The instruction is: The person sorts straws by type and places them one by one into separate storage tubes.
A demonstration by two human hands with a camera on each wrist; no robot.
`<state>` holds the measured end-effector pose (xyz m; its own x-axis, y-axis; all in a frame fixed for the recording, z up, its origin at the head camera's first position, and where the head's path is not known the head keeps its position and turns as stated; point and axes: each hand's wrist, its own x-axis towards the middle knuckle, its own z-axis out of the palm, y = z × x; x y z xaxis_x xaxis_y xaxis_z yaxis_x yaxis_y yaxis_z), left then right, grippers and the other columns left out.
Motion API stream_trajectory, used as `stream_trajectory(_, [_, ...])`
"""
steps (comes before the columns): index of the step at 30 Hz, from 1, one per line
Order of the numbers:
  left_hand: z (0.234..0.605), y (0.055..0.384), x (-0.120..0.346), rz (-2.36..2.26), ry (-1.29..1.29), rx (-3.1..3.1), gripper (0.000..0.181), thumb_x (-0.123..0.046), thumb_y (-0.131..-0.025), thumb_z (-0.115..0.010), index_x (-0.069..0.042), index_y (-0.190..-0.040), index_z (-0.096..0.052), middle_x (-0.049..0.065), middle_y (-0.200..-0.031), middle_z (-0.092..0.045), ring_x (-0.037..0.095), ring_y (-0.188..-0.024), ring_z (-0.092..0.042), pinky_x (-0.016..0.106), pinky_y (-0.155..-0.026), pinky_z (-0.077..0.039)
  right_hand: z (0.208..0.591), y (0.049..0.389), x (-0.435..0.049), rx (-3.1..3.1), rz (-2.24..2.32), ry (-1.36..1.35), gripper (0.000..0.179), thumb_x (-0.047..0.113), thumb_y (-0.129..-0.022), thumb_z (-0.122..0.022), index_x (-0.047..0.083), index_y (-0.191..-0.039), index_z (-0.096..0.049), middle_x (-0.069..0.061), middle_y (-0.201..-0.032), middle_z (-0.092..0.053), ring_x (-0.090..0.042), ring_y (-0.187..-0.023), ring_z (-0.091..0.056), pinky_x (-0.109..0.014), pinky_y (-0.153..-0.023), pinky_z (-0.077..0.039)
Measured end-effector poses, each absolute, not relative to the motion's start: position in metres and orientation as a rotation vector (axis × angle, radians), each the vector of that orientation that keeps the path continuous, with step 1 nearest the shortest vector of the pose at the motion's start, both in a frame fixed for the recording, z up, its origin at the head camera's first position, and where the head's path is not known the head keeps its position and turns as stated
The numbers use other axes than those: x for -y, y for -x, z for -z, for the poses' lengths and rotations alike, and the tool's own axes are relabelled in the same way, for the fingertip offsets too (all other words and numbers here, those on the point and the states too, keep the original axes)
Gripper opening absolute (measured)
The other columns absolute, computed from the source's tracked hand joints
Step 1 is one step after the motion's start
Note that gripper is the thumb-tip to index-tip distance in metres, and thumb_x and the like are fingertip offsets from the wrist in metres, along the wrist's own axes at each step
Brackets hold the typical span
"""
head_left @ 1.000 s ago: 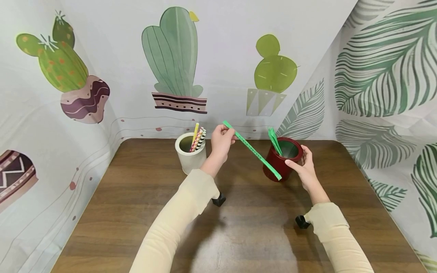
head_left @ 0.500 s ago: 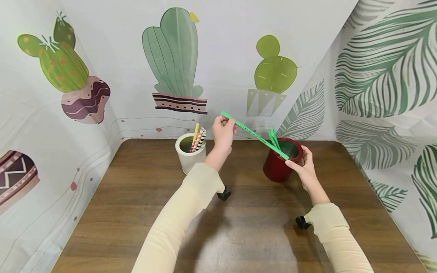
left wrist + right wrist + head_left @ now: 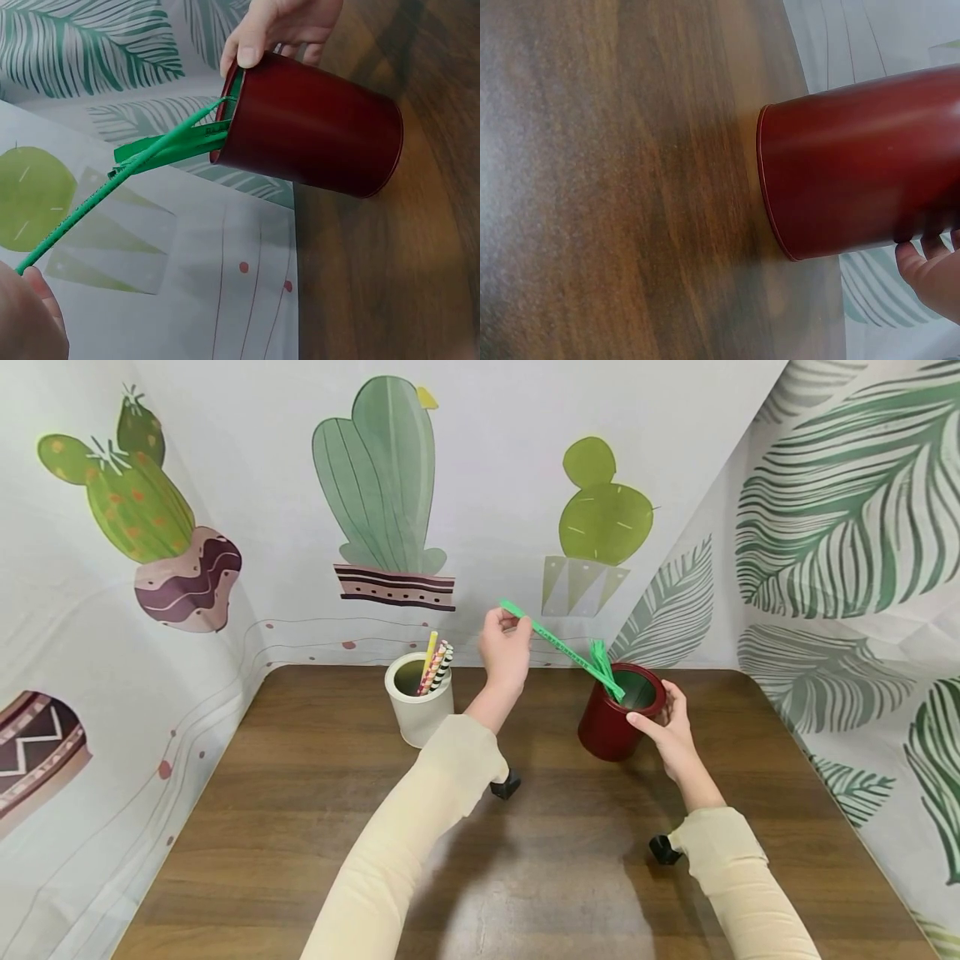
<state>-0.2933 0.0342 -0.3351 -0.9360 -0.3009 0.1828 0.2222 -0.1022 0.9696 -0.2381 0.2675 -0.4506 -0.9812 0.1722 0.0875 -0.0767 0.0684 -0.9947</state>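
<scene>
My left hand (image 3: 506, 653) pinches a long green wrapped straw (image 3: 564, 649) near its upper end. Printed marks run along the wrapper, and the straw slants down to the right. Its lower end is right at the mouth of a dark red cup (image 3: 606, 727), as the left wrist view also shows. Several similar green wrapped straws (image 3: 176, 145) lean out of that cup. With its thumb at the rim and fingers round the far side, my right hand (image 3: 667, 735) grips the cup, which stands on the table. In the right wrist view, fingertips (image 3: 910, 259) touch the cup's side.
A white cup (image 3: 422, 718) holding several yellow and striped straws (image 3: 435, 668) stands to the left of my left hand. The wooden table (image 3: 300, 777) ends at a printed cloth backdrop (image 3: 495, 485) close behind both cups.
My left hand has moved up and slightly right, bringing the straw's lower end from in front of the red cup up to its mouth. The right hand and the cup keep their place.
</scene>
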Motion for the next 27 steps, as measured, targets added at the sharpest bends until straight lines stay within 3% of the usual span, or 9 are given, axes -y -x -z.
stream_trajectory(5, [0.338, 0.293, -0.039, 1.978, -0.057, 1.912, 0.014, -0.007, -0.083, -0.055, -0.001, -0.094, -0.053, 0.011, -0.089, -0.059, 0.021, -0.081, -0.063, 0.02, -0.063, -0.049, 0.45, 0.238, -0.267, 2.138, -2.033, 0.09, 0.076, -0.002, -0.078, -0.06, 0.011, -0.137, -0.014, -0.003, -0.133, -0.027, -0.016, -0.122, -0.027, -0.013, -0.092, -0.027])
stream_trajectory(10, [0.343, 0.293, -0.043, 1.868, -0.039, 2.005, 0.014, -0.011, -0.084, -0.056, -0.004, -0.095, -0.054, 0.009, -0.091, -0.061, 0.015, -0.083, -0.063, 0.019, -0.069, -0.049, 0.45, 0.238, -0.267, 2.144, -2.03, 0.096, 0.076, -0.002, -0.078, -0.06, 0.011, -0.137, -0.014, -0.005, -0.135, -0.026, -0.015, -0.122, -0.027, -0.01, -0.09, -0.028])
stream_trajectory(20, [0.354, 0.291, -0.051, 1.816, 0.014, 2.116, 0.012, -0.01, -0.083, -0.057, -0.003, -0.093, -0.056, 0.01, -0.091, -0.065, 0.017, -0.084, -0.065, 0.018, -0.067, -0.05, 0.451, 0.238, -0.268, 2.149, -2.033, 0.101, 0.075, -0.002, -0.079, -0.059, 0.011, -0.137, -0.013, -0.008, -0.136, -0.024, -0.017, -0.123, -0.026, -0.008, -0.088, -0.028])
stream_trajectory(27, [0.362, 0.288, -0.055, 1.793, 0.039, 2.257, 0.013, -0.015, -0.082, -0.058, -0.005, -0.09, -0.061, 0.007, -0.083, -0.066, 0.015, -0.075, -0.062, 0.019, -0.062, -0.045, 0.452, 0.239, -0.269, 2.16, -2.034, 0.108, 0.076, -0.003, -0.079, -0.059, 0.011, -0.137, -0.013, -0.01, -0.137, -0.022, -0.019, -0.124, -0.025, -0.009, -0.089, -0.029])
